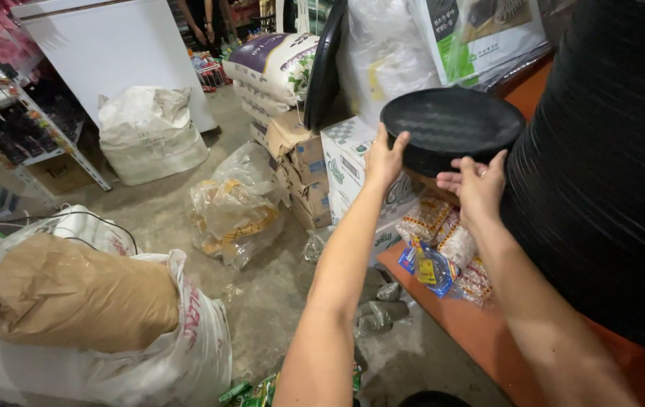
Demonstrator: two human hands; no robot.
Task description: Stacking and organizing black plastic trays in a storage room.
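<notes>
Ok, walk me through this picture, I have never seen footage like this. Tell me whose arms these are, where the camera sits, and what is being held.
There is one picture, taken by a camera worn on a person's head and looking down, so the two bare arms reaching forward are that person's own. The left hand and the right hand both grip a round black tray, one at each side of its near edge, raised above an orange counter. On that counter lie clear snack packets. Behind stand stacked cardboard boxes and rice sacks. On the concrete floor sit a white sack, a clear plastic bag and, nearest, a white bag holding a brown paper bundle. Another person stands far back.
</notes>
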